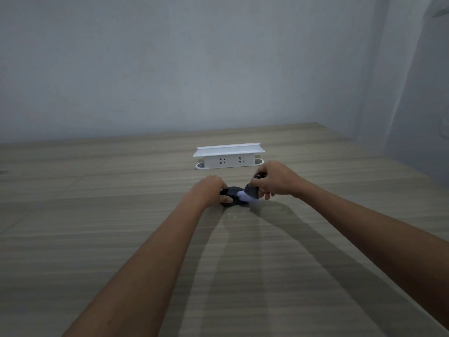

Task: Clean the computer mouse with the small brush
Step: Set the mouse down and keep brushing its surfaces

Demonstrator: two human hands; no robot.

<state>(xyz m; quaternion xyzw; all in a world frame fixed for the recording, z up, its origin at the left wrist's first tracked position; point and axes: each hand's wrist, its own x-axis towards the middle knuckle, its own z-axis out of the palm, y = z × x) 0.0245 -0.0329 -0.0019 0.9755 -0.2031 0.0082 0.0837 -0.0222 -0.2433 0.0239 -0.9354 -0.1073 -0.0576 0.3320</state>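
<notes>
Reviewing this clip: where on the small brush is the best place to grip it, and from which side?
Grip the small brush by its dark handle, from above and the right, as the right hand does. Its pale bristles point left and down onto the mouse, so that end must stay free.

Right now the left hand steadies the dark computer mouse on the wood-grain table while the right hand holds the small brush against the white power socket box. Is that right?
Not quite. The head view shows the small dark-handled brush in the right hand with its pale bristles on the dark computer mouse, not on the white power socket box, which stands apart behind. The left hand does steady the mouse on the wood-grain table.
</notes>
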